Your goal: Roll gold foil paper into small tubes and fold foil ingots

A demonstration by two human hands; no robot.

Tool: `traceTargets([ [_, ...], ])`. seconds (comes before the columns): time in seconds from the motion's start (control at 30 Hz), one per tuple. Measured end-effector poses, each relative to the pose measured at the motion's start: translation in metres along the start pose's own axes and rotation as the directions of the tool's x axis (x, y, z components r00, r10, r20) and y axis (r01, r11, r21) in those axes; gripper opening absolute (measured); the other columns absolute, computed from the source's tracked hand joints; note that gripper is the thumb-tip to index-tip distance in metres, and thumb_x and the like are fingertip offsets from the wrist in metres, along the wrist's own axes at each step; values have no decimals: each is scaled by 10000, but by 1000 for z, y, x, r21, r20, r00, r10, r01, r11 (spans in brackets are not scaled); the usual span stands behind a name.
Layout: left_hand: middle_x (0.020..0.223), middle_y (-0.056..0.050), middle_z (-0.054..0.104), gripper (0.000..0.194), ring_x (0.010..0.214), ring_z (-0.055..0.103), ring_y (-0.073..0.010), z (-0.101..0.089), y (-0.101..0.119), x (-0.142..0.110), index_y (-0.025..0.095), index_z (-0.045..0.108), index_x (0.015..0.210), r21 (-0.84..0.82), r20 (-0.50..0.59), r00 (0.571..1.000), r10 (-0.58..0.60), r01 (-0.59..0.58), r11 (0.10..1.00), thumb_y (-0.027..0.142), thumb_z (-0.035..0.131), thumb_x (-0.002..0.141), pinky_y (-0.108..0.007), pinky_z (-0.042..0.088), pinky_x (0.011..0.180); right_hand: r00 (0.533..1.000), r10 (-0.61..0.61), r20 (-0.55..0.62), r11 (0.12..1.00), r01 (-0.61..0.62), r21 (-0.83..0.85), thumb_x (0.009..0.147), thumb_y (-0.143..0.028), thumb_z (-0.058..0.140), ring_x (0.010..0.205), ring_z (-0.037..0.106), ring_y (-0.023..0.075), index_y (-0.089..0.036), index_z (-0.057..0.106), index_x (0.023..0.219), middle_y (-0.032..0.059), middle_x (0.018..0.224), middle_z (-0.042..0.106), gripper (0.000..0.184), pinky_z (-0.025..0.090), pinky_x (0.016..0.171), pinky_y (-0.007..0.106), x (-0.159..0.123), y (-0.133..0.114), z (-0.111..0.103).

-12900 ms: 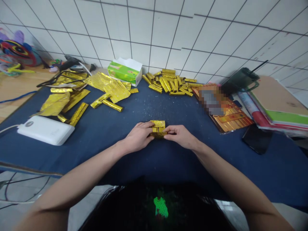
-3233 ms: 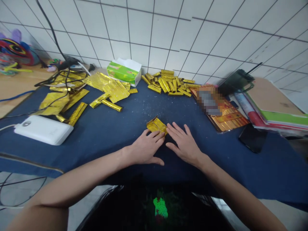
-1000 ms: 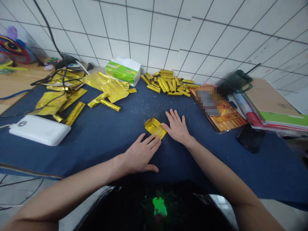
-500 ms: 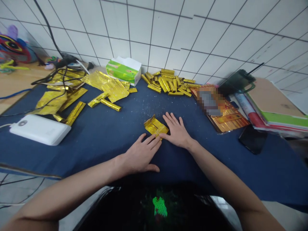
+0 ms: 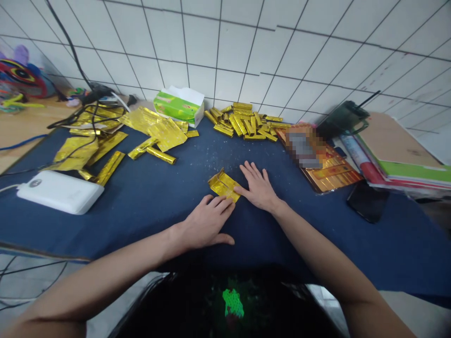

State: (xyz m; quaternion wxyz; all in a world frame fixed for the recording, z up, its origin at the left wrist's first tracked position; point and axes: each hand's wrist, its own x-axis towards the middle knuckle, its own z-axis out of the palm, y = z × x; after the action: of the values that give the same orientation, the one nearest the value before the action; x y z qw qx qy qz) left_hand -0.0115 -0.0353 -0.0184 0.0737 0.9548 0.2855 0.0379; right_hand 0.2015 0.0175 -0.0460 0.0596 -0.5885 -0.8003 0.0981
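Note:
A folded piece of gold foil paper [image 5: 221, 184] lies on the dark blue table cover [image 5: 148, 197] in front of me. My left hand [image 5: 206, 221] rests flat and open on the cloth, its fingertips touching the near edge of the foil. My right hand [image 5: 258, 186] lies flat with fingers spread just right of the foil, thumb against its right corner. Neither hand grips anything.
A pile of folded gold pieces [image 5: 243, 123] sits at the back by the tiled wall, beside a green tissue box [image 5: 178, 105]. Loose gold sheets [image 5: 155, 126] and rolls spread at back left. A white power bank [image 5: 59, 191] lies left; a phone [image 5: 366, 202] and books [image 5: 398, 162] right.
Earlier both hands pinched the foil piece; they have since let go and flattened beside it. In the last second the hands and the foil hardly shifted.

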Motion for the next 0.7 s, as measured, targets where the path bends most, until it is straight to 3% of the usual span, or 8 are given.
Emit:
traceTargets([
  [0.23,1286,-136,479,741,1234,369,-279,-2,-2,-5,129,433,1257,-37,8,999,32,-32,999,676,384,759,-419,276,989,1000,15,27,1000,-16,23,817,-644,257,1367,73,263,-177,196,1411,98,1489,156,758,93,1061,551,1,-4,-4],
  [0.3,1215,-109,542,614,1162,452,-248,-7,-4,-6,150,489,1195,-109,-21,999,47,-49,993,612,401,799,-408,311,978,999,22,34,999,-23,30,810,-655,261,1367,76,265,-173,199,1411,101,1489,155,773,94,1061,551,1,-4,-5],
  [0.37,1064,-78,614,418,1025,543,-198,-13,-8,-7,168,556,1075,-200,-141,990,-9,-19,980,490,405,856,-371,376,933,999,24,40,999,-25,39,812,-652,254,1367,73,263,-173,202,1410,99,1489,155,767,89,1061,552,1,-4,-6],
  [0.4,1008,-73,623,347,976,560,-182,-15,-12,-6,169,566,1037,-242,-230,969,-88,30,970,427,404,872,-353,405,909,999,23,43,999,-24,44,817,-645,246,1368,71,261,-174,204,1409,97,1489,154,758,85,1061,552,1,-4,-6],
  [0.47,1071,-110,581,345,1040,526,-205,-18,-20,-4,143,528,1097,-306,-410,854,-321,203,930,375,429,861,-368,427,905,999,20,48,998,-22,52,827,-629,235,1369,65,257,-173,210,1407,95,1490,149,738,76,1063,551,1,-3,-7],
  [0.5,1172,-141,522,426,1120,476,-229,-18,-25,-2,120,465,1188,-332,-444,791,-421,292,897,377,447,849,-391,412,937,999,18,49,998,-21,55,828,-625,236,1369,61,257,-172,213,1406,95,1492,144,735,73,1063,552,1,-3,-7],
  [0.53,1251,-164,461,515,1180,428,-249,-16,-29,1,100,398,1259,-342,-432,766,-476,349,872,393,459,839,-412,391,967,999,18,50,998,-21,58,827,-625,243,1369,59,259,-171,215,1406,96,1492,139,736,72,1062,553,1,-3,-7],
  [0.7,1377,-151,379,616,1288,331,-236,-5,-36,9,113,328,1327,-297,-137,939,-314,264,918,440,475,827,-396,310,1049,999,18,33,997,-20,74,817,-624,283,1368,66,265,-173,216,1406,99,1489,155,745,71,1059,557,2,-3,-5],
])
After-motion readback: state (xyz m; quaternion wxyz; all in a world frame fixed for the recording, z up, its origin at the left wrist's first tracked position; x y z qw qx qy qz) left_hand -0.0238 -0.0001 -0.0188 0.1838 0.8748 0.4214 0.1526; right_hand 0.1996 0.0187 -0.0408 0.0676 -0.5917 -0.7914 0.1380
